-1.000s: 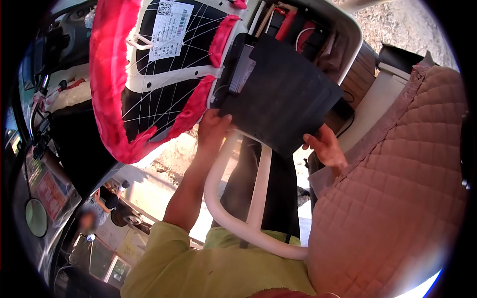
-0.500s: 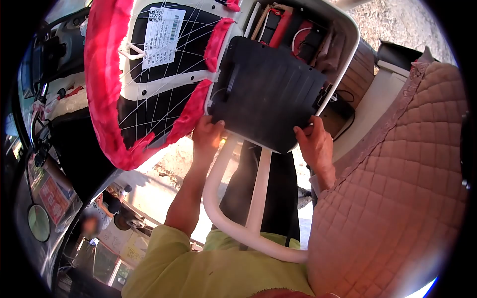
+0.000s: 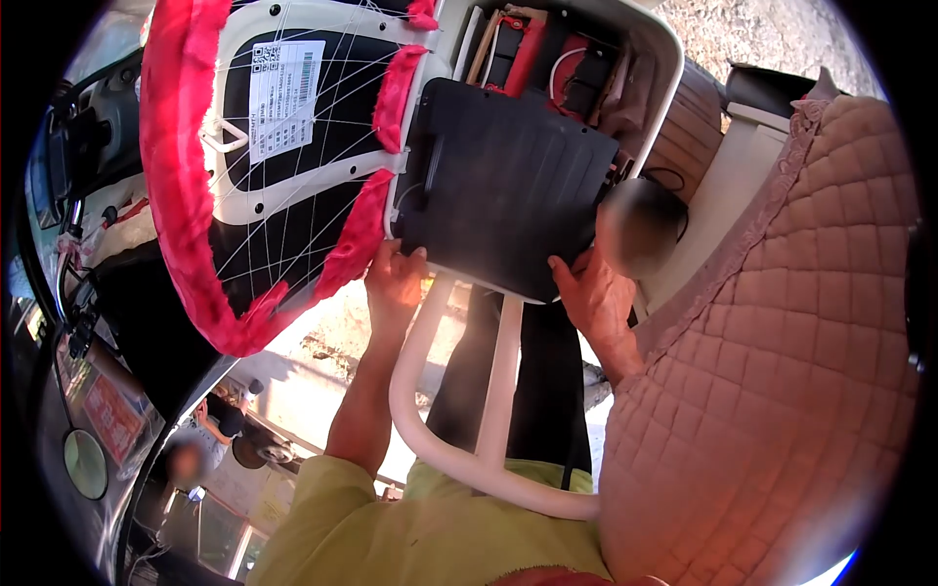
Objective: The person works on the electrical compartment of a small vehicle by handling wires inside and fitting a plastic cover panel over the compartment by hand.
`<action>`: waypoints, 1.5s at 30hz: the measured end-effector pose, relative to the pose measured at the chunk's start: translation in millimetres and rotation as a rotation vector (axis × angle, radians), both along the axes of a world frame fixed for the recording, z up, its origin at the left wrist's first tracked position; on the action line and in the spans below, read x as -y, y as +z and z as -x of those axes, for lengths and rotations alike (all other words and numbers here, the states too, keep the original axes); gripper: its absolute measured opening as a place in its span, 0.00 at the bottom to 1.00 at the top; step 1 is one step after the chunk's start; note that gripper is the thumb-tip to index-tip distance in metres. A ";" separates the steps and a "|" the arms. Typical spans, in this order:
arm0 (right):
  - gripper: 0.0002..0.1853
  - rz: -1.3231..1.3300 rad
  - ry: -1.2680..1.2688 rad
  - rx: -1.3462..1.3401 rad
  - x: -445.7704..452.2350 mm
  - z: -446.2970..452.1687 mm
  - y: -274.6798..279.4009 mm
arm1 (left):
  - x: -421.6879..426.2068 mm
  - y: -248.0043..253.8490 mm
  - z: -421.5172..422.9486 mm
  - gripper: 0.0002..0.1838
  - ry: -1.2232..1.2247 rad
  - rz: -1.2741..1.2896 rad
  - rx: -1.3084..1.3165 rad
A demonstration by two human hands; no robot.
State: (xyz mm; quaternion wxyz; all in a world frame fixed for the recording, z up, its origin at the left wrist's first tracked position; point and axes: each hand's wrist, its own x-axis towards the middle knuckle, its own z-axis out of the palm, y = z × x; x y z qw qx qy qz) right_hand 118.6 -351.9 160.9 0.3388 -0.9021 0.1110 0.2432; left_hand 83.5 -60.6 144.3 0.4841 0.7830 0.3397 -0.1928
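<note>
A ribbed black plastic cover (image 3: 508,186) lies over the near part of an open pale compartment, seemingly under a raised seat. My left hand (image 3: 395,283) is closed at the cover's near left corner, thumb and fingers pinching by the edge. At the near right corner my right hand (image 3: 601,303) has its thumb against the cover and its other fingers bent around the side. A blurred dark patch (image 3: 643,227) hides what lies just beyond those fingers. Past the cover's far edge show red-and-black blocks (image 3: 523,59) with wires, probably batteries.
A seat underside with red plush trim (image 3: 176,195) and white strings stands up at the left. A white tubular rail (image 3: 420,391) curves below the compartment. Quilted pinkish-brown padding (image 3: 762,342) fills the right. Another person (image 3: 210,430) appears at lower left.
The view has shifted slightly, so most things sit further left. Both hands stay at the cover's near corners; the right hand's fingers have moved a little. A blurred patch now appears beside it.
</note>
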 end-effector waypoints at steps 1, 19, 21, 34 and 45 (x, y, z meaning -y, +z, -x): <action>0.53 -0.003 0.001 0.005 0.3 0.1 -0.1 | 0.7 1.9 0.1 0.22 -0.031 -0.016 0.008; 0.36 -0.016 -0.063 0.146 14.4 -1.9 -2.3 | 25.7 35.7 -55.6 0.26 -0.530 -0.283 0.360; 0.35 0.012 -0.018 0.386 17.5 -11.9 -11.9 | 36.4 25.9 -71.8 0.31 -0.708 -0.316 0.488; 0.18 -0.214 -0.317 0.409 52.2 -22.1 -28.9 | 48.3 -19.0 -70.2 0.45 -0.955 -0.412 0.600; 0.23 -0.043 -0.036 0.316 25.4 -14.4 -20.2 | 49.9 -18.7 -71.3 0.45 -0.961 -0.400 0.625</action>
